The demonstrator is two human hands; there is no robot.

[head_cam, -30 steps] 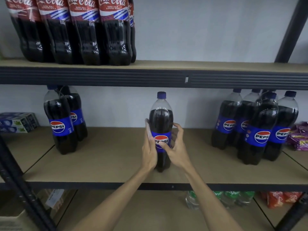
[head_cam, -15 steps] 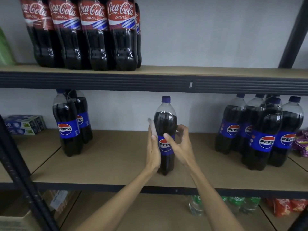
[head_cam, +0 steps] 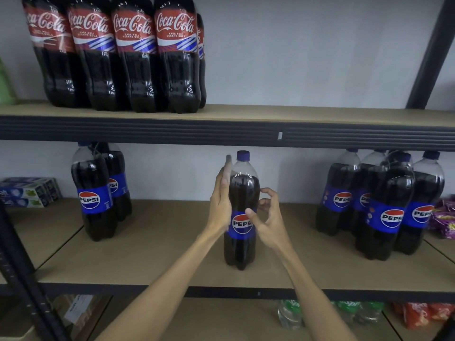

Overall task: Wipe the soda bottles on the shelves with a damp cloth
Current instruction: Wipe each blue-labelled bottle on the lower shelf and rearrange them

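Pressing my left hand (head_cam: 220, 203) flat on the bottle (head_cam: 240, 249) (upright on the shelf (head_cam: 147, 254)), I curl my right hand (head_cam: 269, 225) round it.

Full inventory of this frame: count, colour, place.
shelves: three, tan boards, dark frame.
Coca-Cola bottles: at least five, red labels, top shelf left.
lone Pepsi bottle: one, blue label, middle shelf centre.
Pepsi pair: two, blue labels, middle shelf left.
Pepsi group: at least four, blue labels, middle shelf right.
boxes: count unclear, blue-white, middle shelf far left.
snack packets: count unclear, purple, middle shelf right edge.
green bottles: several, bottom shelf.
red packets: count unclear, bottom shelf right.
left hand: flat against lone Pepsi bottle's left side.
right hand: thumb on its label, fingers curled round it.
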